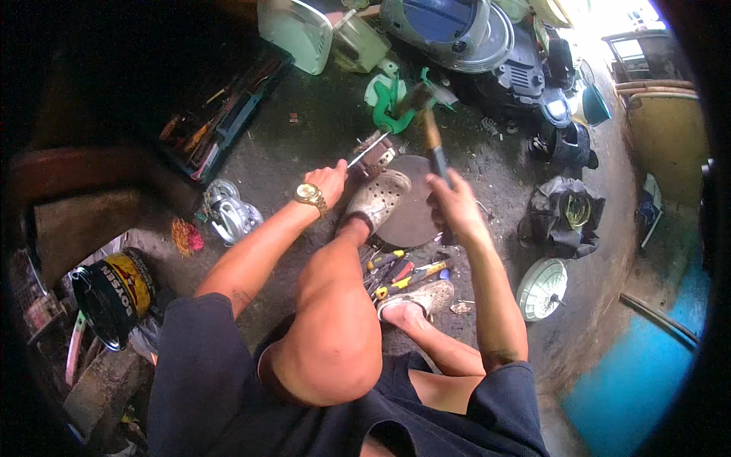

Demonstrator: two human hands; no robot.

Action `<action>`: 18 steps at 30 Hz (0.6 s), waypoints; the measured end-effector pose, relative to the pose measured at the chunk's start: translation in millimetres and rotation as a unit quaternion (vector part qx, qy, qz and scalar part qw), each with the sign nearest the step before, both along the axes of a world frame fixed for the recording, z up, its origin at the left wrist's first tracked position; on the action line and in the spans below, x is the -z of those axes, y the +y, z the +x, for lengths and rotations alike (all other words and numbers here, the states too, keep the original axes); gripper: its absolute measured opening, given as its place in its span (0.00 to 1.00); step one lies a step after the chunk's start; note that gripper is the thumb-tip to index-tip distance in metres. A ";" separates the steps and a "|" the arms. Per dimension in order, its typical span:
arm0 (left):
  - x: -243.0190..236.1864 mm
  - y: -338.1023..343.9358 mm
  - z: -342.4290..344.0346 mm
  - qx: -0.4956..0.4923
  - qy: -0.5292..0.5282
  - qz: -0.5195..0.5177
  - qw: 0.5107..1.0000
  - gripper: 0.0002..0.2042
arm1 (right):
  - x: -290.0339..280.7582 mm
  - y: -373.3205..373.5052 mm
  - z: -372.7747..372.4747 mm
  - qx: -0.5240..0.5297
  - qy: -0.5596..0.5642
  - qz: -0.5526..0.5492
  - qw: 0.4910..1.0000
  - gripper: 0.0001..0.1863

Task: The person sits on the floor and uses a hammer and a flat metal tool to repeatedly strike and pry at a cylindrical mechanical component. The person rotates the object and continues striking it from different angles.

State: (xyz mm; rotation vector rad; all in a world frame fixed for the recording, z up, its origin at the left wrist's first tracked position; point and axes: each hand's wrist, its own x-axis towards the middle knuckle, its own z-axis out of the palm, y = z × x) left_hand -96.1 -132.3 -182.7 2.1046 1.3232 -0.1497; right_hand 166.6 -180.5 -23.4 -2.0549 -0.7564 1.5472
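My left hand (330,183), a gold-coloured watch on its wrist, is closed round a tool with a thin straight metal shaft (370,150); its handle is hidden in my fist. The shaft reaches across a brownish metal part (376,158), which lies at the toe of my left clog (383,192). Raised on the right, my right hand (455,202) grips a hammer (434,145) by its dark lower handle. Motion blurs the hammer's head, which is over a green plastic piece. Below the clog is a dark round disc (415,209).
Yellow-and-black hand tools (411,280) lie between my feet. A tool case (228,114) sits at the far left, near a silver metal part (228,213). Black-and-yellow bucket (114,293) stands left. Fan housings (457,30), a black bag (563,217) and a white round cover (542,289) are rightward.
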 end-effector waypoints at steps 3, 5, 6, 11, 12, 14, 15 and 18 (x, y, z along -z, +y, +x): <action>-8.8 10.4 -0.3 -0.010 0.002 -0.006 1.000 0.11 | -56.2 30.0 18.9 0.046 -0.106 0.339 0.933 0.14; -8.8 12.6 -1.4 -0.015 0.000 -0.006 1.000 0.11 | -112.8 44.5 13.0 0.208 -0.035 0.431 0.877 0.17; -7.0 13.2 0.3 -0.011 -0.004 0.000 1.000 0.11 | -133.3 53.7 14.0 0.193 0.046 0.518 0.832 0.19; -8.8 17.8 6.1 -0.012 -0.010 -0.010 1.000 0.11 | 45.6 -1.8 4.3 0.096 -0.209 0.323 0.918 0.16; -0.8 13.5 1.1 -0.014 -0.016 -0.018 1.000 0.11 | 72.2 -23.1 -9.4 0.065 -0.064 0.108 0.990 0.17; 5.1 5.3 -3.3 -0.012 0.002 -0.009 1.000 0.11 | 75.6 -39.0 -16.1 0.023 0.054 -0.071 0.996 0.18; 4.7 13.1 0.5 -0.007 0.016 -0.007 1.000 0.10 | 68.9 -35.0 -11.7 0.020 0.017 -0.028 0.999 0.17; 2.3 11.3 -1.3 -0.021 -0.005 -0.002 1.000 0.11 | -20.3 -1.2 -15.3 0.051 -0.013 0.033 0.998 0.15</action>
